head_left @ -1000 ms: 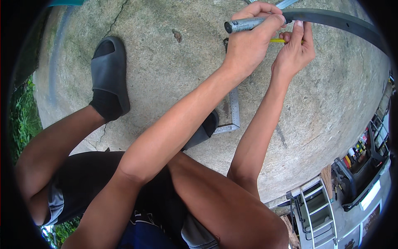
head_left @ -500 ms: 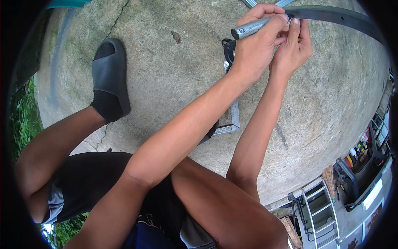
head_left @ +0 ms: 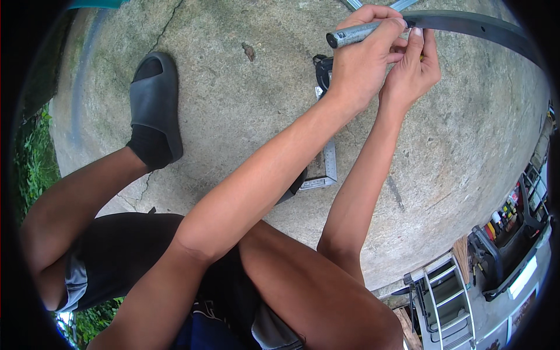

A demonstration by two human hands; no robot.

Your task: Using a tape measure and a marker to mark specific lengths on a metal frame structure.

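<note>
My left hand [head_left: 360, 67] is closed around a thick grey marker [head_left: 353, 37]. The marker's dark tip end meets a long dark metal bar [head_left: 461, 22], which looks curved at the upper right and has a small hole. My right hand [head_left: 408, 73] is closed at the bar's near edge, thumb up against it just beside the marker tip. A small yellow bit shows between its fingers, too small to name. Below my left forearm a silver metal square [head_left: 331, 163] lies on the concrete, partly hidden by the arm. Beside my left wrist lies a black object [head_left: 322, 71], partly covered.
Silver metal pieces [head_left: 402, 4] lie beyond my hands at the top edge. My left foot in a dark slide sandal [head_left: 154, 105] rests on the cracked concrete [head_left: 233, 116]. At lower right stand a metal ladder [head_left: 449, 297], a straw broom [head_left: 461, 256] and shelved clutter.
Both hands keep almost the same place at the bar. The marker's rear end has shifted up slightly, and the bar sits a touch lower.
</note>
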